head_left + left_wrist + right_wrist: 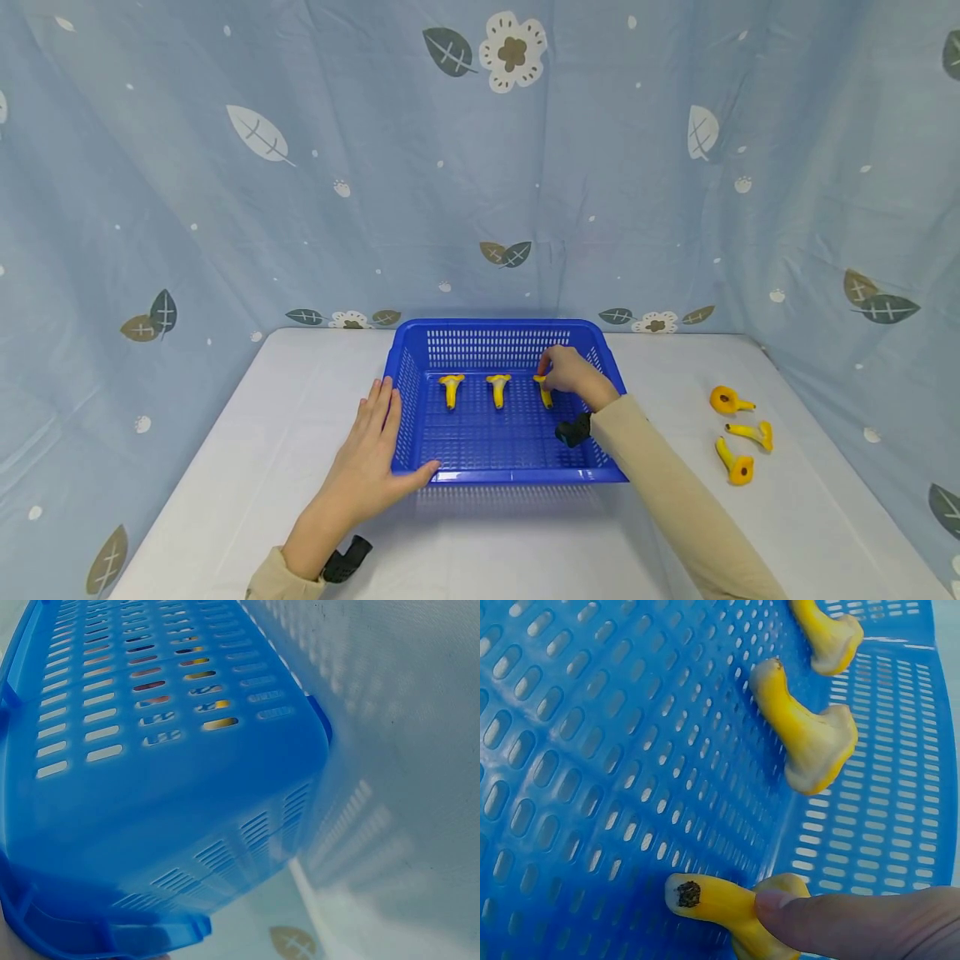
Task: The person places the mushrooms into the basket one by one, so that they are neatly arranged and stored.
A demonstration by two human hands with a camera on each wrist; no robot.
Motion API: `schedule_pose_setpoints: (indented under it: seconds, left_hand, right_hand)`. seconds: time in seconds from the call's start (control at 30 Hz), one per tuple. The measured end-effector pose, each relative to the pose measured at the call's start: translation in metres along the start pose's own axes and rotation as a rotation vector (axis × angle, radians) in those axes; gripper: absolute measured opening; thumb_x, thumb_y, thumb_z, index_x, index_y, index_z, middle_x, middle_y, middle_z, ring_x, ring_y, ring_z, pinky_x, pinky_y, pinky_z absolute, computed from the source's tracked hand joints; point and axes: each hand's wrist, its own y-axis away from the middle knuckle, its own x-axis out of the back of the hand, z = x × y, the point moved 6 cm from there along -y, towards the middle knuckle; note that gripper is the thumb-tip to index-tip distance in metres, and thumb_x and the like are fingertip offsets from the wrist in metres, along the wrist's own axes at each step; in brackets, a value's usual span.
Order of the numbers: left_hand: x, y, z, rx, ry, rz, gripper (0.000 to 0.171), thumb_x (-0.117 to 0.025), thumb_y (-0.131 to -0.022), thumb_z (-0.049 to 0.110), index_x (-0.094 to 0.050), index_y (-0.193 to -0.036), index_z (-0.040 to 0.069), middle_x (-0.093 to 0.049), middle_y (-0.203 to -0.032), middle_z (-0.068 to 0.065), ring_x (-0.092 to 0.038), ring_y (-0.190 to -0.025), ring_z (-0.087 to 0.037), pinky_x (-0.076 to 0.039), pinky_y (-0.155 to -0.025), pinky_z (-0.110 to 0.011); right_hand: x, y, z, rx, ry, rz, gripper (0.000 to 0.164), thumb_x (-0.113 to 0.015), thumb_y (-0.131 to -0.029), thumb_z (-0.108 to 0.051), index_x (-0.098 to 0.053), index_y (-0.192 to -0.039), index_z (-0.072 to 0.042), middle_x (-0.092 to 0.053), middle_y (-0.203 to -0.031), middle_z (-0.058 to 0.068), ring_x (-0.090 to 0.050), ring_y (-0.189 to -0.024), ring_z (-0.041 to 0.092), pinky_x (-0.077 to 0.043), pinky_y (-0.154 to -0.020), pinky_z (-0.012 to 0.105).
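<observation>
A blue plastic basket (517, 476) stands on the table, with three yellow mushrooms in a row on its slotted floor. My right hand (573, 375) reaches inside and holds the rightmost mushroom (546, 395) by its cap end. In the right wrist view the thumb (855, 919) presses on that mushroom (716, 900), whose dark stem tip faces away from the hand. The middle mushroom (498, 390) and the left mushroom (451, 390) lie with caps toward the back wall. My left hand (367, 467) rests on the basket's left front corner, fingers straight along the rim and thumb spread over the front edge.
To the right of the basket, three more yellow mushrooms lie on the white table (315, 400): one at the back (729, 400), a middle mushroom (752, 433) and a front mushroom (735, 463). A pale blue curtain (375, 200) with leaf prints hangs behind and at both sides.
</observation>
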Motion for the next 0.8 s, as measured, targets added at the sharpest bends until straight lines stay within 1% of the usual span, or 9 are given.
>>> schedule_pose_setpoints:
  seconds: [0.23,0.47,0.63,0.8]
  left_hand:
    - [0.0006,-0.0002,0.0006,0.001,0.002,-0.001,0.115,-0.065,-0.083,0.066,-0.016,-0.154,-0.01,-0.002,-0.163,-0.024,0.007,-0.151,-0.032,-0.011,-0.12,-0.054]
    - [0.0008,0.0,0.0005,0.003,0.002,-0.002,0.115,-0.064,-0.083,0.066,-0.016,-0.154,-0.009,-0.002,-0.163,-0.024,0.007,-0.151,-0.032,-0.011,-0.121,-0.054]
    - [0.0007,0.0,0.0004,0.0,0.004,0.001,0.114,-0.064,-0.083,0.066,-0.017,-0.154,-0.01,-0.002,-0.163,-0.025,0.007,-0.151,-0.032,-0.011,-0.121,-0.053]
    - [0.0006,0.0,0.0004,0.0,0.005,-0.001,0.114,-0.064,-0.083,0.066,-0.017,-0.154,-0.01,-0.002,-0.163,-0.025,0.007,-0.151,-0.032,-0.009,-0.121,-0.051]
  right_hand:
    - [-0.0004,-0.0003,-0.001,0.01,0.024,0.01,0.011,-0.072,-0.082,0.003,-0.069,-0.092,-0.002,-0.067,-0.101,0.014,-0.059,-0.087,0.025,-0.052,-0.072,0.036]
    - [-0.0009,-0.0014,-0.0011,0.01,0.035,0.019,0.014,-0.07,-0.081,0.005,-0.069,-0.094,-0.001,-0.067,-0.103,0.015,-0.06,-0.086,0.025,-0.052,-0.069,0.034]
    - [-0.0014,-0.0013,-0.0009,0.003,0.029,0.02,0.014,-0.07,-0.082,0.004,-0.069,-0.095,-0.001,-0.067,-0.103,0.016,-0.06,-0.086,0.025,-0.052,-0.069,0.034]
    - [-0.0014,-0.0008,-0.0003,-0.011,0.028,0.009,0.014,-0.071,-0.084,0.002,-0.07,-0.097,-0.001,-0.066,-0.107,0.016,-0.059,-0.089,0.026,-0.052,-0.072,0.035]
